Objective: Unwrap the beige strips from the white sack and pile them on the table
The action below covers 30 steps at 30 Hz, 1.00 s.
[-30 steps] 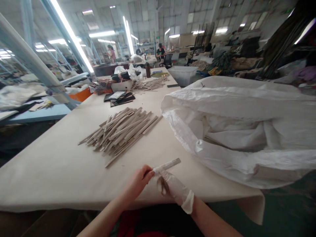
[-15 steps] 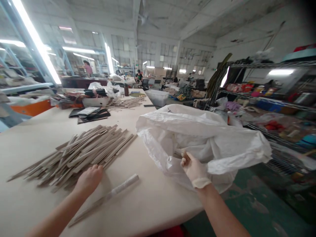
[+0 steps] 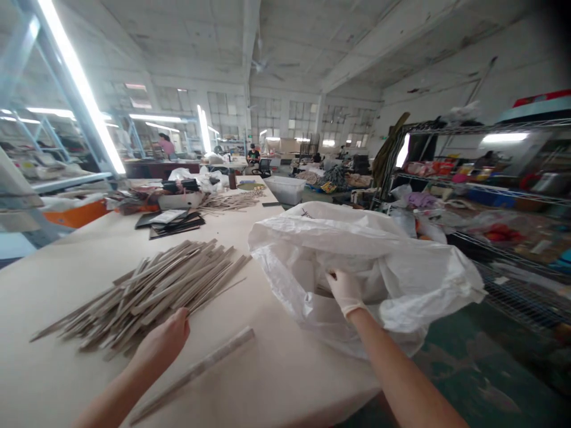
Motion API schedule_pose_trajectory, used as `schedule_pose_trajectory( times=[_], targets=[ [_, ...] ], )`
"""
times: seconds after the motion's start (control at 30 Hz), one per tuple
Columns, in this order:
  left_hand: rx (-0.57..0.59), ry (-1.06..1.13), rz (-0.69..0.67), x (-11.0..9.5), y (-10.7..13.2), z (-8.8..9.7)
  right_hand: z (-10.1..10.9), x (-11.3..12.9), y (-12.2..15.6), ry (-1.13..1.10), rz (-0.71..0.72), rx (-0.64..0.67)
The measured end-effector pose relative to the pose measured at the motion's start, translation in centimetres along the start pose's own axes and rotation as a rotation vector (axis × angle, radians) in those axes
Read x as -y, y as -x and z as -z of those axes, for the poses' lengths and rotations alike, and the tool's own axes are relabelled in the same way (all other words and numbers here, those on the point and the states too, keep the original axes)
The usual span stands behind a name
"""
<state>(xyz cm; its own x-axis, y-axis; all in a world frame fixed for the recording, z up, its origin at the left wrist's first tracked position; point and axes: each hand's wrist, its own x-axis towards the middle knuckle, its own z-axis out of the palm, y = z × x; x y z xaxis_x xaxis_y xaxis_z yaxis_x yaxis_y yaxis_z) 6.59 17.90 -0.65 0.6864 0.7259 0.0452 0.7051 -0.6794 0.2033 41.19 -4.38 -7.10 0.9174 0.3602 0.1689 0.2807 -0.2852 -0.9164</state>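
Observation:
A loose pile of thin grey-beige strips (image 3: pixel 169 285) lies on the pale table. At its near right edge, my bare left hand (image 3: pixel 167 339) is closed, pinching a narrow strip (image 3: pixel 220 292) that points up and right. My right hand (image 3: pixel 345 288), in a whitish glove, reaches into the mouth of a big white plastic sack (image 3: pixel 285 285). Its fingers are curled together, and whatever they may hold cannot be made out. Between my arms, a slim bundle of strips with a pale wrap (image 3: pixel 200 368) rests apart from the pile.
Black flat pieces (image 3: pixel 173 224) lie farther back on the table (image 3: pixel 276 380), with more strips (image 3: pixel 232 202) behind them. A clear plastic bin (image 3: pixel 285 189) stands beyond the table. Wire shelves (image 3: pixel 504 196) full of goods line the right side. Two people are visible far back.
My left hand now pinches a narrow strip at the pile's edge. My right hand has gone slightly deeper into the sack, and the strip end near its fingers no longer shows. The view has tilted up.

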Motion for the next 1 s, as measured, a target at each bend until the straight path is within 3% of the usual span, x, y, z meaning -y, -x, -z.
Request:
schedule_pose_trajectory(
  times=[0.13,0.27,0.4,0.5,0.57,0.63,0.7,0.73,0.8,0.87,0.93,1.0],
  targets=[
    [0.120,0.370,0.107,-3.6,1.6,-0.3,0.0,1.3,3.8,-0.114,0.058,0.085],
    [0.340,0.834,0.187,-9.7,3.6,-1.4,-0.7,3.2,8.4,-0.317,0.039,0.122],
    [0.391,1.091,0.250,-14.9,3.3,-2.4,-1.1,4.4,12.1,-0.260,0.230,0.265],
    [0.451,1.182,0.315,-16.4,2.1,-3.5,-0.9,4.4,13.8,-0.231,0.360,0.369],
    [0.471,1.181,0.319,-16.6,1.5,-4.2,-0.7,4.1,14.6,-0.240,0.373,0.398],
    [0.451,1.143,0.305,-16.6,1.3,-4.7,-0.6,3.4,15.4,-0.267,0.303,0.310],
    [0.412,1.094,0.283,-16.6,1.4,-4.9,-0.9,2.5,16.0,-0.317,0.115,0.217],
    [0.402,1.058,0.268,-16.6,1.4,-4.9,-1.2,2.2,16.3,-0.363,-0.016,0.235],
    [0.402,0.969,0.222,-16.7,1.6,-4.9,-2.1,1.8,16.6,-0.516,-0.281,0.423],
    [0.405,0.888,0.158,-16.5,1.7,-4.9,-3.1,2.0,16.4,-0.690,-0.458,0.643],
    [0.370,0.836,0.082,-16.0,2.0,-4.9,-3.8,2.5,15.8,-0.822,-0.541,0.701],
    [0.323,0.813,0.028,-15.2,2.4,-4.6,-4.2,3.1,14.8,-0.912,-0.610,0.647]
  ],
)
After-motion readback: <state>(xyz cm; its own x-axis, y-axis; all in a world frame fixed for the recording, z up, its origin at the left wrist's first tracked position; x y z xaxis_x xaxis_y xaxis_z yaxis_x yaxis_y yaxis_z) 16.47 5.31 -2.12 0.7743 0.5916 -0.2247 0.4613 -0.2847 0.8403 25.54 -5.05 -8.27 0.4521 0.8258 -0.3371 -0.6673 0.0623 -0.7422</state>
